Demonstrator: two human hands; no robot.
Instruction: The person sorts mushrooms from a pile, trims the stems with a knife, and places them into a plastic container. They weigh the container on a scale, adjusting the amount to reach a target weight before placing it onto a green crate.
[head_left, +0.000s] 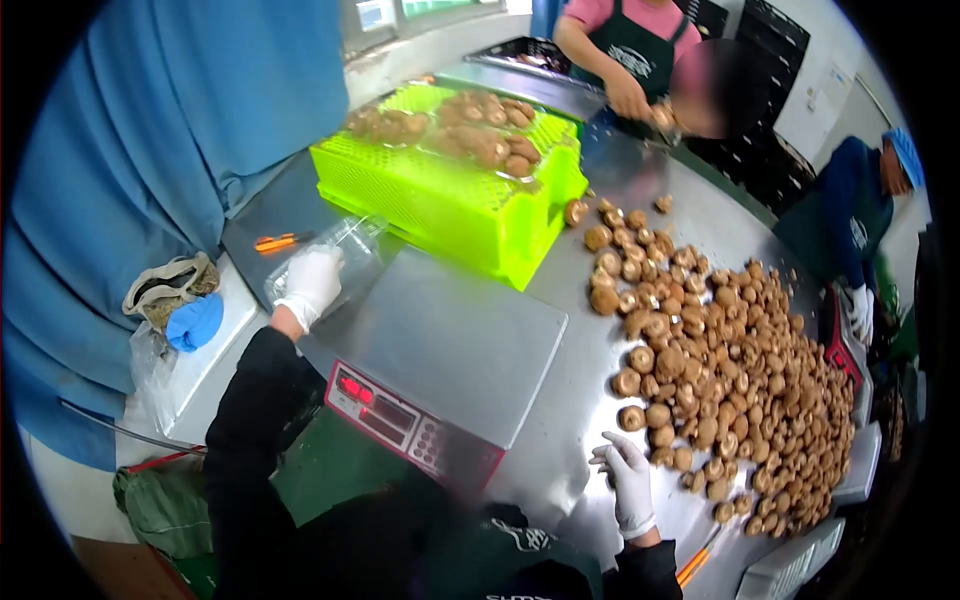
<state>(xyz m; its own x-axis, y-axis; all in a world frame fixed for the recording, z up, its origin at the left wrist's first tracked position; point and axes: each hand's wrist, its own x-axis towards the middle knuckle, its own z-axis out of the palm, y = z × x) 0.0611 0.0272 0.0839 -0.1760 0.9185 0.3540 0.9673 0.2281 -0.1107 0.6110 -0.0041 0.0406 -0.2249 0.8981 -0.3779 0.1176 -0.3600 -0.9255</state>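
Observation:
My left hand (312, 284), in a white glove, grips a clear plastic tray (362, 240) beside the scale; its far fingers are partly hidden. The digital scale (465, 340) has a bare grey platform and a lit red display. My right hand (628, 482), also gloved, hovers near the front of a large pile of brown mushrooms (740, 370). Its fingers are apart and nothing is in them. Orange-handled scissors (693, 572) lie by my right wrist. Another orange-handled tool (280, 243) rests beyond my left hand.
An upturned lime-green crate (430, 205) carries several clear packs of mushrooms (485, 135). A co-worker's hand (628, 95) holds mushrooms at the far side. Another co-worker's gloved hand (861, 315) is by a red scale (842, 345). A blue curtain (170, 120) hangs at left.

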